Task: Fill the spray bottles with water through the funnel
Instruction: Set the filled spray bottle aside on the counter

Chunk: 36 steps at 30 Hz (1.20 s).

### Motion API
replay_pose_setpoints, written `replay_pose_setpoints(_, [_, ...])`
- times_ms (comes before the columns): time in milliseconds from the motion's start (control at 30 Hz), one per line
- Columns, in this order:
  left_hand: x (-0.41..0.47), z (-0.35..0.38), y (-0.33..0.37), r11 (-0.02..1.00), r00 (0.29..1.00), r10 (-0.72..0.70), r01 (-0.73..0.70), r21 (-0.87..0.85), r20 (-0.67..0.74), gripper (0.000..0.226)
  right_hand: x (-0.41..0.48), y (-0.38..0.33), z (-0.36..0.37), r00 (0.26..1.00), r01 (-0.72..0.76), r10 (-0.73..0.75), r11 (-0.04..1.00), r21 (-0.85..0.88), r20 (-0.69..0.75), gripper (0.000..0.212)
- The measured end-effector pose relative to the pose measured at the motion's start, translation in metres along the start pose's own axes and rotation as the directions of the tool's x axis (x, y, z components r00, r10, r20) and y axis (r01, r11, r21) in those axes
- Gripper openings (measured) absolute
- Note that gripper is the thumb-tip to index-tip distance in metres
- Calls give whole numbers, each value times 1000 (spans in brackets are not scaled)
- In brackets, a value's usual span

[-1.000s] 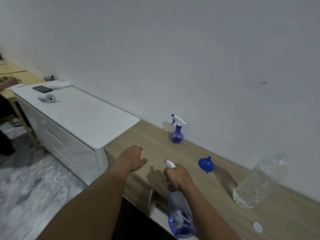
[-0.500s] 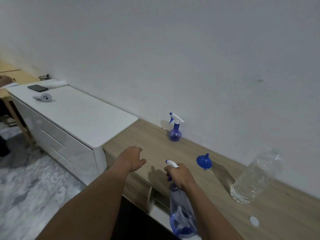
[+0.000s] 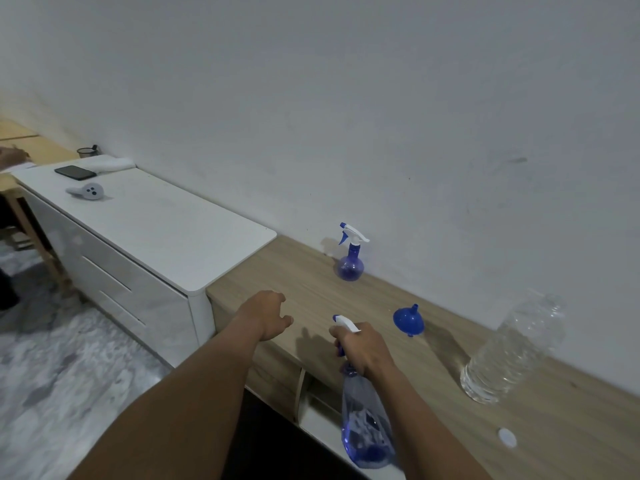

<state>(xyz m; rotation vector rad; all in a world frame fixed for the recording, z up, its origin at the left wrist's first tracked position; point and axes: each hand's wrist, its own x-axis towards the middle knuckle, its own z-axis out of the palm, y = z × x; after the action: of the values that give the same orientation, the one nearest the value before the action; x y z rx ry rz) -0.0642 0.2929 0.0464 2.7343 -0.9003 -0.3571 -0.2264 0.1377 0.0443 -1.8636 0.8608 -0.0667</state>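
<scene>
My right hand [image 3: 363, 348] grips the white trigger head of a blue spray bottle [image 3: 365, 431] near the front edge of the wooden counter [image 3: 408, 372]. My left hand [image 3: 266, 317] hovers over the counter's left end with fingers loosely curled and holds nothing. A second blue spray bottle [image 3: 350, 261], round-bodied with a white trigger, stands by the wall. A blue funnel [image 3: 408, 322] sits spout-up between the two bottles. A large clear water bottle [image 3: 512, 351] stands uncapped at the right, and its white cap [image 3: 507, 438] lies on the counter in front.
A white drawer cabinet [image 3: 166, 230] adjoins the counter on the left, carrying a black phone [image 3: 74, 172], a grey controller [image 3: 88, 192] and a folded white cloth [image 3: 110, 163]. Another person's hand [image 3: 12, 155] shows at the far left edge. Marble floor lies below.
The view has shifted slightly. Both hands and the gripped spray bottle stay almost in the same place; nothing else has moved.
</scene>
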Motion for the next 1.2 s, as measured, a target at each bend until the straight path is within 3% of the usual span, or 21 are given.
replay_pose_setpoints(200, [1,0,2,1000,1000,4,-4,-12,-12,67,-3,0,7,993,72,-76,996,-48,-86,48])
replay_pose_setpoints(333, [2,1,2,1000,1000,-3,3,-15,-13,67,-6,2,9,996,73,-76,993,-90,-35,54])
replay_pose_setpoints(467, [2,4,2,1000,1000,-8,8,-19,-2,67,-9,6,9,999,44,-43,996,-73,23,41])
replay_pose_setpoints(600, [2,5,4,1000,1000,-7,7,-19,7,67,-9,14,7,999,37,-37,999,-8,-38,38])
replay_pose_setpoints(667, [3,6,4,1000,1000,-12,12,-21,5,68,-10,17,6,996,78,-79,997,-10,-39,30])
replay_pose_setpoints(867, [4,11,8,999,999,-31,31,-17,11,68,-6,29,7,980,190,-195,977,-93,-43,38])
replay_pose_setpoints(1100, [9,14,6,1000,1000,2,-2,-12,26,67,-4,24,11,998,22,-18,997,-71,52,37])
replay_pose_setpoints(1200, [15,9,2,1000,1000,17,-17,0,25,67,-4,16,15,998,17,-14,999,-39,65,34])
